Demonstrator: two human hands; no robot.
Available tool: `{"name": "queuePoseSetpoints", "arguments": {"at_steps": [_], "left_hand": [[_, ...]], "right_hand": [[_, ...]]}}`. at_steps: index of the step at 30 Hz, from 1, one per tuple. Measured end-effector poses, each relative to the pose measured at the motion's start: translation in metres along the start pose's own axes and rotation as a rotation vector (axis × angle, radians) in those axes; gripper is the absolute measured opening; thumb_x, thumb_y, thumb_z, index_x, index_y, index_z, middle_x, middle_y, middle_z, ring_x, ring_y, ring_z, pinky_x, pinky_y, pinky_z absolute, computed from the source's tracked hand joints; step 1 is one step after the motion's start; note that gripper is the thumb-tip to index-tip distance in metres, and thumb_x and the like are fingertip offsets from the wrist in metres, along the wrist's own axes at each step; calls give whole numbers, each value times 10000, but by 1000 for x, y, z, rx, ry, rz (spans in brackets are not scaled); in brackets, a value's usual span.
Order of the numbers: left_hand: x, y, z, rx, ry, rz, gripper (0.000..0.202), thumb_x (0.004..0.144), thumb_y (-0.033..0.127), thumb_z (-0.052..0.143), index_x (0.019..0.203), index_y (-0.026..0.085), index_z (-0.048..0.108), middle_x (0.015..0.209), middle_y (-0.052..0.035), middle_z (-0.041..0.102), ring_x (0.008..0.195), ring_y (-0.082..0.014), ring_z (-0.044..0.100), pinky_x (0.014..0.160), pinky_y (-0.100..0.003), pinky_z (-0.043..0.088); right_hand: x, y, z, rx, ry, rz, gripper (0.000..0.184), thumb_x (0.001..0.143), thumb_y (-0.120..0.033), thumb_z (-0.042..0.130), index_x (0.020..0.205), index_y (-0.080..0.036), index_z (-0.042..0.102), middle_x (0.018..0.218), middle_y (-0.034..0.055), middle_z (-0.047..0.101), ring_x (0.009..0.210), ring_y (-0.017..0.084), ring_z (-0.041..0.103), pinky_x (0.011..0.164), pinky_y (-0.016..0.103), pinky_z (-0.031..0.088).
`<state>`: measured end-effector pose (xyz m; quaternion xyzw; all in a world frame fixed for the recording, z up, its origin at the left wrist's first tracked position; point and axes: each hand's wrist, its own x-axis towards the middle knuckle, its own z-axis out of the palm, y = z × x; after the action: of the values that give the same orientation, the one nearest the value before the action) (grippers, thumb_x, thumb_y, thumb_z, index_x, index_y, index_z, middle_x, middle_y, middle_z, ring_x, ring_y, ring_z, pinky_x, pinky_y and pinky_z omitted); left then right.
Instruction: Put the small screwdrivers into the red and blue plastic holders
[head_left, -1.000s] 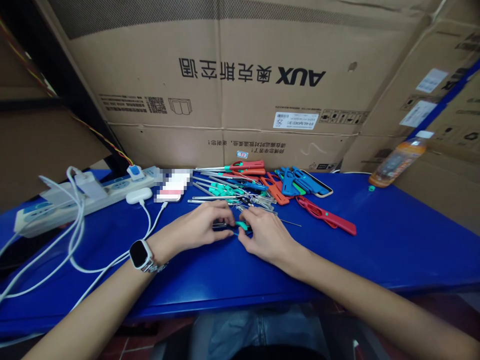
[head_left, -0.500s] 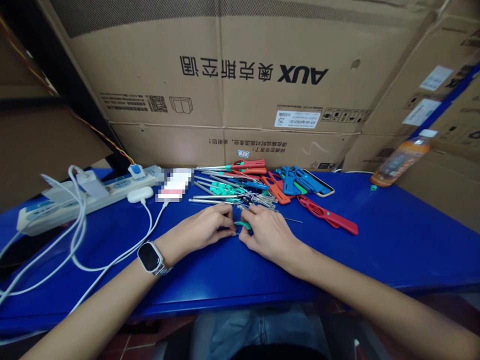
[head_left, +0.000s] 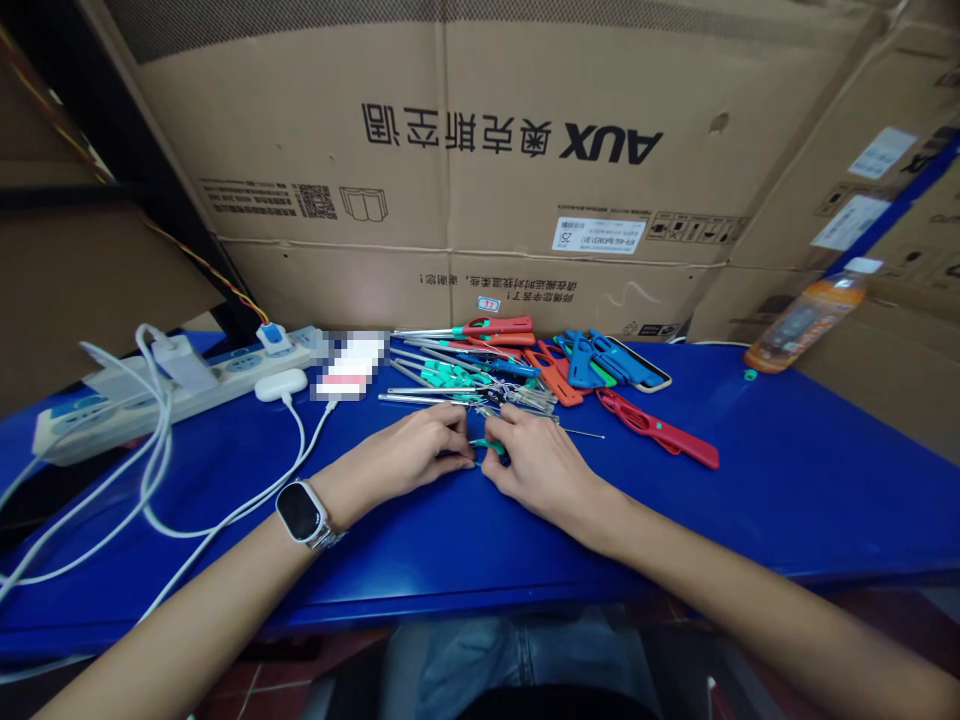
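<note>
My left hand, with a watch on its wrist, pinches at the left end of a small green plastic piece. My right hand has its thumb and fingers closed on the right side of that piece. Fingers cover most of it, and a thin blue bit shows below. Just beyond the hands lies a pile of lighter parts: metal tubes, green pieces and clear parts. A long-nosed red lighter lies at the back of the pile.
Blue casings and an orange casing lie right of the pile, with a red casing nearer. A power strip with white cables and a phone are left. A drink bottle leans against cardboard.
The green piece between my hands sits a little differently, with less of it showing. Both hands stay in nearly the same place, and the view has shifted slightly.
</note>
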<state>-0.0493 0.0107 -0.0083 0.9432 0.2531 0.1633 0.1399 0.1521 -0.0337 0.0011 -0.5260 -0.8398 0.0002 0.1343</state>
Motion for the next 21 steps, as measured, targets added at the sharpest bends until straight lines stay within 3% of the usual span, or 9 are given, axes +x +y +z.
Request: {"name": "queuePoseSetpoints", "arguments": {"at_steps": [7, 15, 21], "left_hand": [[0, -1, 0, -15, 12, 33, 187, 949, 240, 571, 896, 170, 736, 881, -51, 581, 817, -170, 583, 761, -288, 480], [0, -3, 0, -5, -18, 18, 156, 941, 226, 584, 932, 179, 733, 888, -42, 580, 839, -169, 586, 767, -273, 470], [-1, -2, -4, -18, -47, -32, 165, 941, 219, 581, 963, 193, 742, 916, -42, 592, 849, -167, 591, 794, -278, 469]], "right_hand": [[1, -1, -1, -38, -21, -6, 144, 857, -207, 523, 920, -198, 652, 949, 67, 625, 704, 185, 618, 524, 294, 296], [-4, 1, -12, -59, -108, -95, 186, 924, -241, 502, 945, -185, 678, 975, 87, 612, 816, 205, 633, 624, 291, 407], [-7, 16, -7, 171, 8, -96, 256, 942, -308, 511, 1075, -200, 701, 954, 58, 614, 788, 168, 618, 698, 291, 448]]}}
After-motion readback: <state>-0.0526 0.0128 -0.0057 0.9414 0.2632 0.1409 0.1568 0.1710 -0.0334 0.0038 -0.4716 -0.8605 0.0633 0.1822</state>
